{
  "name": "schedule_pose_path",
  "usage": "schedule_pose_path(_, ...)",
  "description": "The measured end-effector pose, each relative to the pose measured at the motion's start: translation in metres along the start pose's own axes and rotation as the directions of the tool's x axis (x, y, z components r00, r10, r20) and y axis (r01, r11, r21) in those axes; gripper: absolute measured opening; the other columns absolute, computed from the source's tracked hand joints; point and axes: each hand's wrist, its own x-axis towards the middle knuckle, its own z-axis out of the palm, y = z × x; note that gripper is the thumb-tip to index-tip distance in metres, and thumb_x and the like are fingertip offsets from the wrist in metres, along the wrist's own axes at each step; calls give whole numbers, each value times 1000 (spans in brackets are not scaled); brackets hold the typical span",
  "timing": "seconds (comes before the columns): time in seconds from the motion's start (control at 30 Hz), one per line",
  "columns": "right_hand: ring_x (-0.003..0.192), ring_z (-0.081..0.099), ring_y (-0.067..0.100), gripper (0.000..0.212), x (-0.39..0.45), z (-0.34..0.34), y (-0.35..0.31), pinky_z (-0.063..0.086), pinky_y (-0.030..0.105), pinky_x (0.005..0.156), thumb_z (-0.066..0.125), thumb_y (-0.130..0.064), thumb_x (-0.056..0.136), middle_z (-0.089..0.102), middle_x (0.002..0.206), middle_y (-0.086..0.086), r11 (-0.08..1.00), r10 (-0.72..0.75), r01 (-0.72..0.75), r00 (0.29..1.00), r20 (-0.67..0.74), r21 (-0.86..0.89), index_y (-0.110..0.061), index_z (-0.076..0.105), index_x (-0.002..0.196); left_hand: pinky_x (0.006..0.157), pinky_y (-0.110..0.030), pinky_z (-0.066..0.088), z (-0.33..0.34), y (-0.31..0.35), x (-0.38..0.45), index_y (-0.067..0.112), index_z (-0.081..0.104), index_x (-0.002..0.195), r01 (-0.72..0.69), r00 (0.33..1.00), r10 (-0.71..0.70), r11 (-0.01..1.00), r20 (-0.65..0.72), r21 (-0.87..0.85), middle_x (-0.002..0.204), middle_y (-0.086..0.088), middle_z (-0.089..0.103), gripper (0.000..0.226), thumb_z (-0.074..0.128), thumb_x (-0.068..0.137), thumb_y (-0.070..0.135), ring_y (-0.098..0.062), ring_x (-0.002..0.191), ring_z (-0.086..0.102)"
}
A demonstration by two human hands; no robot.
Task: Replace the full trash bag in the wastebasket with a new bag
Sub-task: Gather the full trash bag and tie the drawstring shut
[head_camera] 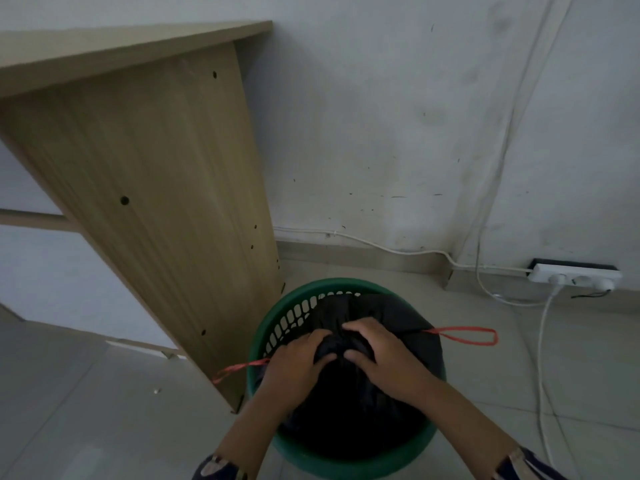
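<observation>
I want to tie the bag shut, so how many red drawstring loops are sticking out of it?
2. One red loop hangs out past the green wastebasket rim on the right; the other trails out left, beside the left hand. Hands may hide more string.

Items shown: one green wastebasket [273,323]; one black trash bag [391,317] with two red drawstring loops [465,336], left and right; two hands [299,362]; one wooden desk [145,188], upper left; one white power strip [575,275], right edge.
</observation>
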Motion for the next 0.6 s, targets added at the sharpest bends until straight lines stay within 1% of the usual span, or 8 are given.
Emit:
schedule_pose_path(0.1, 110, 57, 25, 53, -8, -1, 3, 30, 38, 103, 27, -58, 92, 64, 119, -3, 910, -105, 21, 978, -181, -414, -25, 65, 106, 89, -33, 44, 5, -2, 4, 21, 49, 123, 13, 1000, -14, 1000, -27, -19, 119, 1, 62, 34, 45, 93, 37, -18, 107, 58)
schedule_pose_path(0.17, 123, 43, 34, 62, -13, 2, 4, 12, 52, 111, 23, -73, 82, 56, 131, -2, 867, 1, -99, 980, -197, -488, -34, 61, 113, 94, -34, 41, 7, -2, 5, 22, 50, 122, 34, 999, -34, 999, -37, -2, 120, 2, 62, 34, 44, 93, 39, -17, 109, 57)
schedule_pose_path(0.2, 125, 38, 37, 66, -14, 6, 7, 11, 60, 110, 21, -77, 79, 50, 137, 1, 863, 64, -136, 985, -163, -486, -38, 54, 120, 98, -34, 38, 8, -2, 6, 24, 50, 123, 65, 998, -65, 998, -20, 22, 123, 3, 60, 35, 43, 93, 41, -16, 112, 55)
schedule_pose_path(0.23, 126, 40, 39, 68, -15, 9, 10, 20, 64, 105, 18, -79, 78, 45, 142, 4, 877, 124, -155, 988, -97, -455, -40, 48, 125, 103, -37, 33, 10, -2, 6, 27, 49, 124, 107, 994, -108, 992, 4, 62, 127, 4, 55, 36, 41, 92, 44, -16, 118, 50)
schedule_pose_path(0.33, 119, 52, 36, 76, -12, 16, 14, 45, 53, 92, 11, -82, 75, 21, 154, 8, 945, 142, -141, 990, -17, -294, -42, 31, 137, 112, -51, 17, 11, -4, 4, 32, 46, 124, 228, 970, -233, 971, 69, 73, 147, 3, 25, 36, 40, 92, 47, -24, 138, 23)
schedule_pose_path(0.4, 119, 52, 31, 82, -10, 21, 14, 46, 43, 90, 2, -83, 69, 6, 157, 4, 954, 75, -77, 997, -18, -289, -46, 20, 140, 110, -46, 25, 10, -5, 3, 25, 45, 124, 238, 968, -229, 968, 106, -85, 152, -3, 17, 35, 42, 93, 41, -27, 139, 22)
schedule_pose_path(0.5, 118, 52, 30, 81, -4, 23, 9, 45, 36, 89, 2, -79, 65, 2, 157, 2, 964, 70, -56, 997, 44, -258, -48, 6, 140, 95, -36, 42, 8, -4, 3, 18, 45, 120, 155, 987, -142, 962, 72, -225, 129, -5, 46, 29, 44, 94, 31, -24, 117, 48)
schedule_pose_path(0.6, 105, 57, 28, 69, 4, 26, 8, 45, 32, 75, 21, -69, 81, 25, 149, 3, 984, 47, -37, 998, 50, -177, -42, 6, 143, 87, -38, 46, 9, -5, 4, 17, 46, 116, 142, 989, -146, 962, 2, -233, 114, -5, 55, 26, 47, 93, 29, -21, 102, 54)
